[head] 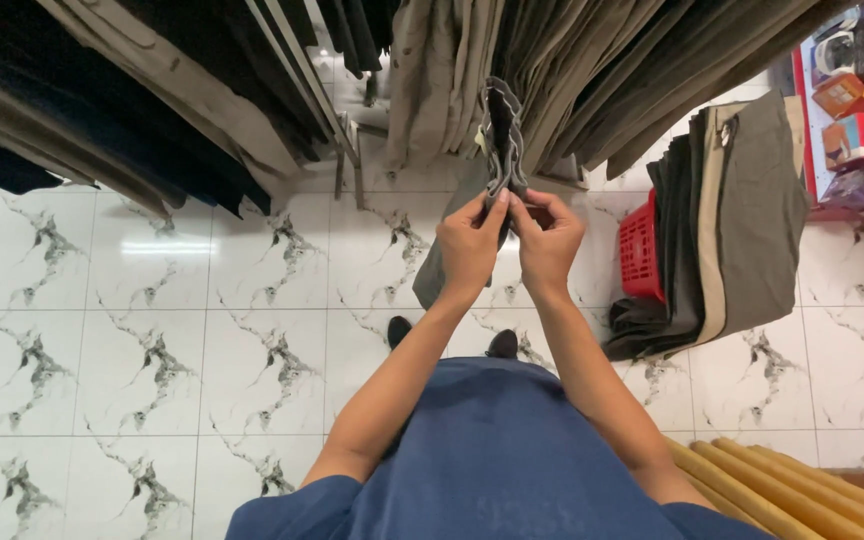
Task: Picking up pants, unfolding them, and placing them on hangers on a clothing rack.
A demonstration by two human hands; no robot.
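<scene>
Head camera, looking steeply down from the person's own eye height.

It faces forward and down over the blue shirt point(492, 450) at the near edge to the white marble-patterned floor tiles point(152, 330), with the hanging trousers point(572, 70) along the far edge. Both hands sit close, near the middle. No second view shares the scene.
</scene>
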